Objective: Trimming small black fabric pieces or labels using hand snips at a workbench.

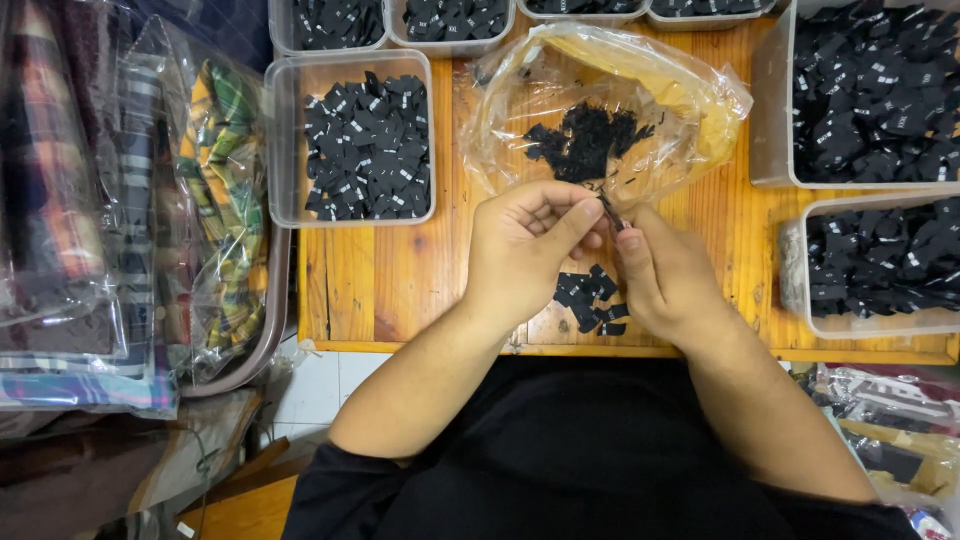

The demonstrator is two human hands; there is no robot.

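Note:
My left hand (525, 245) and my right hand (665, 270) meet over a wooden table (380, 290), pinching a small black fabric label (610, 212) between their fingertips. Below the hands lies a small heap of black labels (592, 292) on the wood. Just beyond the hands, a clear plastic bag (610, 95) lies open with a clump of black labels (585, 140) inside.
Clear plastic tubs of black labels stand around: one at left (365, 145), two at right (870, 95) (875, 265), several along the far edge (450, 20). Bagged plaid fabrics (120, 210) are stacked off the table's left side. More plastic packets (890, 430) lie at lower right.

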